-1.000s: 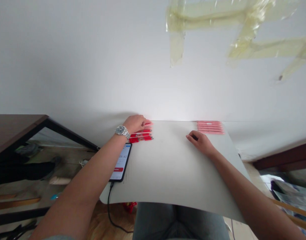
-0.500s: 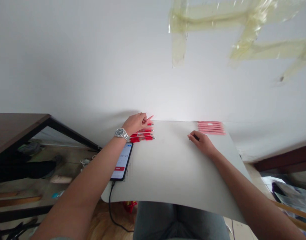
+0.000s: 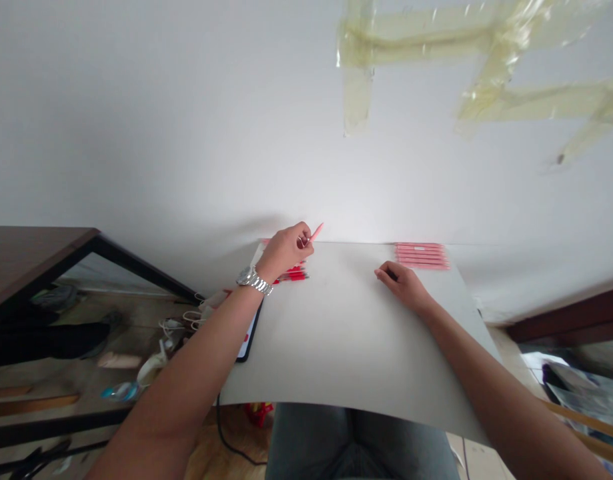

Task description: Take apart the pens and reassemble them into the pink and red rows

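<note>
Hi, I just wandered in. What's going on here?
A person is working with bare hands at a curved white sheet. Their left hand pinches a slim pink pen, held up at the sheet's far edge, just beyond a small group of red pens. Their right hand rests on the sheet, holding nothing, near a neat row of pink pens. A black smartphone lies partly under the left forearm.
</note>
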`<state>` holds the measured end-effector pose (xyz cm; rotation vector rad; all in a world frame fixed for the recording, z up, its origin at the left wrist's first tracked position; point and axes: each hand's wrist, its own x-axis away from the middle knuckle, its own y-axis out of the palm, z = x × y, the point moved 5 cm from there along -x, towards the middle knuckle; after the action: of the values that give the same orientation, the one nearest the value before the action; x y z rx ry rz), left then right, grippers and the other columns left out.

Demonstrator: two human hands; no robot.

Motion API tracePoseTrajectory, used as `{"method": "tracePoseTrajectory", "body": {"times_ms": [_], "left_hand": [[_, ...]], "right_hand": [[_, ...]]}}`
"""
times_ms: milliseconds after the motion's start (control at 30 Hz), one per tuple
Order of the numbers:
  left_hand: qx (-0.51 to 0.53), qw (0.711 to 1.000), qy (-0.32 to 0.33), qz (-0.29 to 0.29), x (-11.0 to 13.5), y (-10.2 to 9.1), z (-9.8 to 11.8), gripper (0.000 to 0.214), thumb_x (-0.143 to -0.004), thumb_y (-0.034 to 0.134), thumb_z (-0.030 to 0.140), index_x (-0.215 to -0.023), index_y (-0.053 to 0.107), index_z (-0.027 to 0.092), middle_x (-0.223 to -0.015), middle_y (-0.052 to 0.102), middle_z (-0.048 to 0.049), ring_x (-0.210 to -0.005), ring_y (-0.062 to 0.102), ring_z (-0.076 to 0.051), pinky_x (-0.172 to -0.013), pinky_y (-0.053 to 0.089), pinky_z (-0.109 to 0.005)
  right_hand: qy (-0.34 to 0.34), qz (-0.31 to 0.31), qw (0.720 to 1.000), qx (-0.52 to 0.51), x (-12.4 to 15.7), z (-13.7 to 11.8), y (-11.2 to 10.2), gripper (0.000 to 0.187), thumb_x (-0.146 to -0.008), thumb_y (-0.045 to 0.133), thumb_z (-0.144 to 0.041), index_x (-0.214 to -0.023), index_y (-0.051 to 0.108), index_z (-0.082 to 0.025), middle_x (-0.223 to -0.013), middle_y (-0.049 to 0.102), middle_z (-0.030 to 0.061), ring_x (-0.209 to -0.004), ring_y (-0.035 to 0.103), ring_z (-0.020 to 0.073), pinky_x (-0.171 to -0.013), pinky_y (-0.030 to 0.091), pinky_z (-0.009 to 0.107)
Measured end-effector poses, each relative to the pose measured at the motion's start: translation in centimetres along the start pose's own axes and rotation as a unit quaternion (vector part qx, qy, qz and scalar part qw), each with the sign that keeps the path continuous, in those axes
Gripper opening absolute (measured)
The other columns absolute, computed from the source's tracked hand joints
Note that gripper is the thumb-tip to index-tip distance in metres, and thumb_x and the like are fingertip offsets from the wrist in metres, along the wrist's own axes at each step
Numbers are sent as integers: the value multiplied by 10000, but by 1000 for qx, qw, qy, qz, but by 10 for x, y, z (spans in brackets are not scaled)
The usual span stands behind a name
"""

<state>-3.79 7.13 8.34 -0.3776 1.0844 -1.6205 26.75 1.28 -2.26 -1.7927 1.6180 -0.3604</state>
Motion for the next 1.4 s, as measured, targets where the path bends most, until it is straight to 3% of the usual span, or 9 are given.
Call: {"method": "tracePoseTrajectory", "body": {"times_ms": [200,433,700,967,1400], "left_hand": [[151,987,-29,-44,7,52,5,116,-807,663,250,-907,625,205,-852,701,-4,-785,675,-159,-720,527,-276],[306,943,-98,-83,16,99,19,256,-822,708,277,-1058,635,212,-904,695,-38,-740,687,-160,-602,575,-264],[463,876,-128,-42,17,134,44,272,-824,758,279,-1015,575,216,-904,649,-20,-759,705,-139,-708,640,-310],[539,837,-99,-15,16,145,48,314,-825,776,293,-1004,533,204,-900,631,-14,-808,679,-135,-797,647,-337],[569,818,-76,-28,21,145,49,357,-847,795,388,-965,522,191,-926,721,-49,-892,710,-166,-871,596,-350]], "right_hand": [[-1,1,1000,3,0,-1,-1,413,-985,510,-576,-785,565,-219,-691,596,0,-636,507,157,-603,378,294],[-2,4,1000,4,-1,-2,-1,387,-979,519,-554,-791,570,-220,-695,597,-1,-643,511,159,-616,386,299],[-5,4,1000,2,-1,-5,-2,385,-982,516,-549,-783,563,-222,-689,588,-3,-642,502,157,-614,378,298],[7,1,1000,2,0,-5,-2,377,-977,523,-541,-786,572,-219,-693,581,-5,-637,480,153,-609,354,298],[3,26,1000,-10,7,-18,-9,377,-1001,507,-534,-857,627,-207,-728,618,12,-654,517,160,-621,397,298]]}}
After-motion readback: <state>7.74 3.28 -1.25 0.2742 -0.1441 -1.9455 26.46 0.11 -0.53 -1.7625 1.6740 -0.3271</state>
